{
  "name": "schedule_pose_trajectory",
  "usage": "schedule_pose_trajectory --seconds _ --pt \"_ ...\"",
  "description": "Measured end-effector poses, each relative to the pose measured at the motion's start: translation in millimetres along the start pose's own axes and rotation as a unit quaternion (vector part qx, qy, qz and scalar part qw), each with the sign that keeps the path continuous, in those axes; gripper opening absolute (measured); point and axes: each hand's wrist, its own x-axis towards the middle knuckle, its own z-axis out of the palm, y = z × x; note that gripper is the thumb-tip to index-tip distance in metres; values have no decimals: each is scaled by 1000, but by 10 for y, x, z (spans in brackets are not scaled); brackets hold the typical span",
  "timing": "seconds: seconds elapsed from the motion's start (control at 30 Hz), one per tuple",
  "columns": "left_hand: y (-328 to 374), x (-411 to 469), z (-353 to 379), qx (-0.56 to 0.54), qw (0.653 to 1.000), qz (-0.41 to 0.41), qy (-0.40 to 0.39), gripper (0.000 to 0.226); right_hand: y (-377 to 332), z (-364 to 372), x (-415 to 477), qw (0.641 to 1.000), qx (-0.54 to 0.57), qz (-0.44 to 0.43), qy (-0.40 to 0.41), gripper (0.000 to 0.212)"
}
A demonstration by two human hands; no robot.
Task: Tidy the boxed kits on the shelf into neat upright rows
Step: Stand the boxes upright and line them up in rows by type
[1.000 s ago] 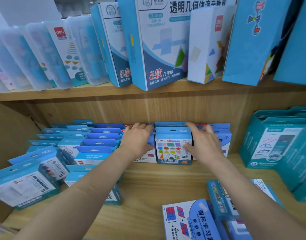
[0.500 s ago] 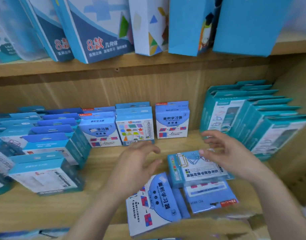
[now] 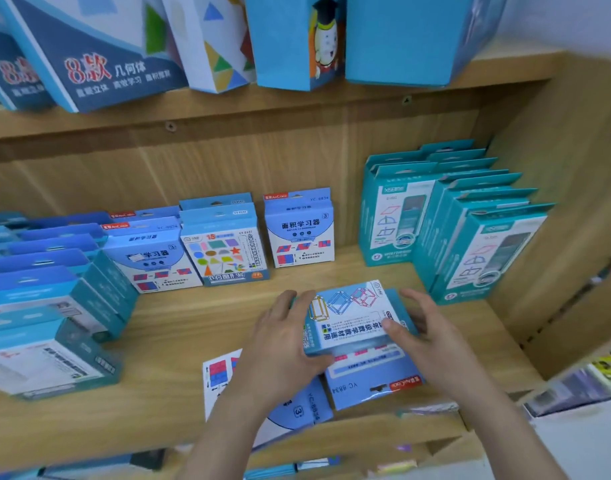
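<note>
Fingers (image 3: 298, 306) of our left hand (image 3: 283, 344) curl round the left edge of the frame-kit box (image 3: 349, 317); our right hand (image 3: 432, 344) grips its right edge, thumb on the printed face. Box: face up, near the front of the shelf (image 3: 179, 341), over a flat blue box (image 3: 369, 379). Second flat box (image 3: 221, 372): under our left wrist. Upright at the back: area-learner box (image 3: 298, 230), shapes box (image 3: 224, 247). Right: teal boxes (image 3: 470, 237), upright rows.

Blue kit box (image 3: 352, 317) flat atop another
</note>
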Motion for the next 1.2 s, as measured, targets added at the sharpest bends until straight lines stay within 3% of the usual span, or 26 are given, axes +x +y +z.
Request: schedule_pose_trajectory --seconds 0.1,0.2,0.3,0.4,0.5,0.7,0.8,0.93,1.07,1.13,1.2 --pt "20 -3 -24 -5 999 20 37 98 -66 28 -12 998 38 -27 35 41" --pt "101 -80 -79 -58 992 25 113 101 -275 -25 -22 973 205 -47 99 50" --pt "197 -170 -76 -150 971 -8 185 96 -496 -12 -9 908 415 -26 57 71" --pt "289 -264 -92 -170 961 -5 218 91 -653 142 -23 907 419 -31 25 77" --pt "299 -359 -212 -256 950 -17 176 87 -731 188 -23 902 429 -43 8 81" --pt "171 -452 -318 -504 844 -101 152 57 -735 171 57 886 442 -56 -132 107" --pt "131 -560 -357 -503 837 -115 181 40 -834 310 34 900 397 -70 -166 98" --pt "-27 -759 -417 -464 844 -138 231 39 -1012 586 -34 925 316 -93 -187 62" --pt "-263 -982 -558 -428 858 -146 241 40 -1156 886 -123 937 281 -104 -182 71" --pt "-480 -1098 -657 -327 889 -144 287 41 -1208 1058 -155 942 269 -108 -170 54" --pt "-748 -1222 -811 -192 906 -139 351 50 -1296 1241 -179 949 241 -125 -161 51"
